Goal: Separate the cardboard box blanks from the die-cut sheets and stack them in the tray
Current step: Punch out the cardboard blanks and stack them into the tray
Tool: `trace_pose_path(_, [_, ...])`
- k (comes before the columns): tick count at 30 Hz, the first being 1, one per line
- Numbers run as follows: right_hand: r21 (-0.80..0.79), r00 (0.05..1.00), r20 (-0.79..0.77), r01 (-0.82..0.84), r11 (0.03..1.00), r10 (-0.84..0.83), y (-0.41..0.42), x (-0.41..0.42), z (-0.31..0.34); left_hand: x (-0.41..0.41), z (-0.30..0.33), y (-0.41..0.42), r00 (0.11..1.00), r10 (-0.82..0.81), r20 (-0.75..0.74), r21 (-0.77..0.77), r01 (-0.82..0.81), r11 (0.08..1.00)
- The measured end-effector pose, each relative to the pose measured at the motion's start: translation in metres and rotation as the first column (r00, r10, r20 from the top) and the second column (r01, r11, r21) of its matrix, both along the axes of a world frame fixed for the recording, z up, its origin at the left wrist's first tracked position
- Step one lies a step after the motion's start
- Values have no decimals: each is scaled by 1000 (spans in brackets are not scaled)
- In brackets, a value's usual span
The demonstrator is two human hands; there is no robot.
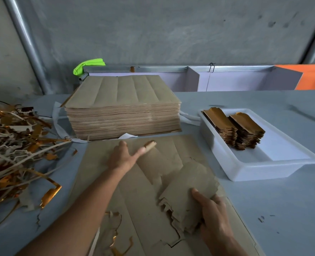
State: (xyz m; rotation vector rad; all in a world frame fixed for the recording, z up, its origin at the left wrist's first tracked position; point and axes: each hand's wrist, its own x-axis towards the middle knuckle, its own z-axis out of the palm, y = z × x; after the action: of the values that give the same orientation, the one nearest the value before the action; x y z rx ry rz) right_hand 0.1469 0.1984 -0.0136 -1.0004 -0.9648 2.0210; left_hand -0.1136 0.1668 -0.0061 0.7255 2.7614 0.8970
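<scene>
On the pale grey-blue worktop (263, 209), a flat brown die-cut cardboard sheet (138, 196) lies with its long axis running away from the person, toward the tall stack of uncut brown sheets (123, 109) behind it. The right hand (214, 217) forms the working grip: thumb on top and fingers curled beneath the near right end of a small bundle of separated brown cardboard box blanks (186, 193), which is tilted up off the sheet. The bundle's long axis runs from the grip up and leftward, so the blanks lie ahead of and to the left of the right hand. The left hand (124, 156) rests flat and spread on the far part of the sheet, fingers straight, holding nothing; one fingertip appears to wear a tan cot.

The white rectangular plastic tray (291, 167) stands on the worktop to the right of the sheet, forward and right of the grip. Two piles of gold-faced blanks (239, 130) fill its far end; the near end is free. The right hand is the nearer hand to the tray. A heap of gold and white trim scrap (18, 148) lies well apart on the left.
</scene>
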Motion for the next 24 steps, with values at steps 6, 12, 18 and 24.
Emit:
trace_pose_path(6, [17,999,30,-30,999,29,4,0,-4,6,-1,5,944,-326,-57,-162,314,936])
trace_pose_path(12, [36,999,27,-32,999,31,3,0,-6,5,-1,6,937,-350,-20,-30,349,937])
trace_pose_path(18, [166,999,16,46,985,-49,17,8,21,1,14,-3,879,-476,36,368,431,824])
trace_pose_path(24, [826,918,348,-203,526,-192,82,3,95,8,60,-19,692,-700,178,548,521,655])
